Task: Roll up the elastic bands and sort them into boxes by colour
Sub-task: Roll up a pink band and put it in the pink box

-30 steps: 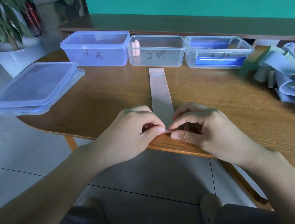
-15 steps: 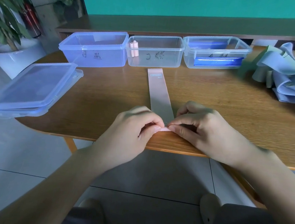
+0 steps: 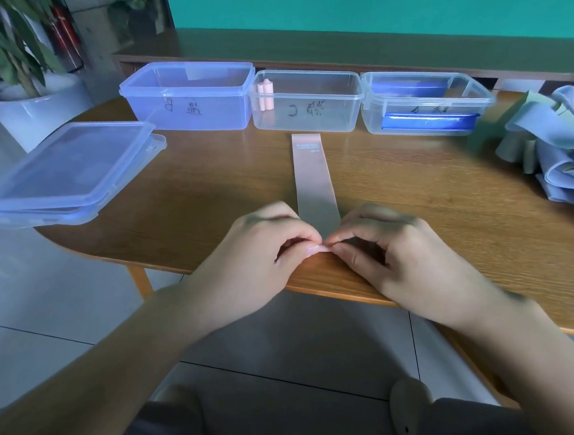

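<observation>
Together, the near end of the pink band (image 3: pixel 316 178), laid flat on the surface (image 3: pixel 417 200), is pinched by the curled fingers of the left hand (image 3: pixel 262 246) and right hand (image 3: pixel 396 256), knuckles raised.

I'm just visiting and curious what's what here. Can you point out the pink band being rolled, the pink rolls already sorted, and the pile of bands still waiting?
pink band (image 3: pixel 313 174), head view, on its flat middle stretch.
pink rolls (image 3: pixel 265 96), head view, on their sides.
pile of bands (image 3: pixel 558 149), head view, on a blue-grey fold.
</observation>
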`<action>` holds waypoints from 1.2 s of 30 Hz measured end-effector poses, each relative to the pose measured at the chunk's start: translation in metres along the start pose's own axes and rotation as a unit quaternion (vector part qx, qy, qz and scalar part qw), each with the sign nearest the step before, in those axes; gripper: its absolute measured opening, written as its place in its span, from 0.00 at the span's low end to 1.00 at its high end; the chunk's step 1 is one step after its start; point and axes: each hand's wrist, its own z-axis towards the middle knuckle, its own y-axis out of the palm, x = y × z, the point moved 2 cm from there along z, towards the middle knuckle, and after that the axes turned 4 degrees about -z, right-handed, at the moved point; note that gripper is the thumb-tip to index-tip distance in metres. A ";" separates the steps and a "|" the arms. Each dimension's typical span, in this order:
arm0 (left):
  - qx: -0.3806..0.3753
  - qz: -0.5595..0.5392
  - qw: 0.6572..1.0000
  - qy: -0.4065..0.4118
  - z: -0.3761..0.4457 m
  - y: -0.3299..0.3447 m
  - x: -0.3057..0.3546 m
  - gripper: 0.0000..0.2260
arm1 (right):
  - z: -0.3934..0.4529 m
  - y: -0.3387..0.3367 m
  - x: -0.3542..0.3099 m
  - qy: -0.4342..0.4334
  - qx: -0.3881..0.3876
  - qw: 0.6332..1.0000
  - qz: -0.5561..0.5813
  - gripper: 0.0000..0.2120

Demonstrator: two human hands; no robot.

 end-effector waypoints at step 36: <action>0.023 0.003 0.999 -0.044 0.012 -0.003 0.000 0.04 | 0.013 0.004 0.012 0.027 0.023 0.999 -0.007 0.09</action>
